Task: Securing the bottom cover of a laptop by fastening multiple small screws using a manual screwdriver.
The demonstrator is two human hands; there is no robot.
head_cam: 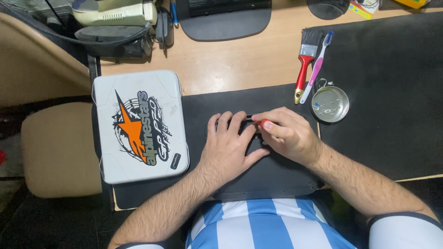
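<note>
My left hand (229, 145) lies flat, fingers spread, on a black flat device (277, 177) that rests on a black mat (198, 103). My right hand (286, 133) sits just to its right, fingers closed around a small tool with a red handle (265, 123). The tool's dark tip points left toward my left fingertips. Most of the tool is hidden by my fingers.
A white metal tin (138, 124) with an orange and black star design lies left of the mat. A round metal dish (329, 104) holding small parts, a red-handled paintbrush (305, 62) and a pink toothbrush (317, 62) lie at the upper right. A beige chair (55, 147) stands at left.
</note>
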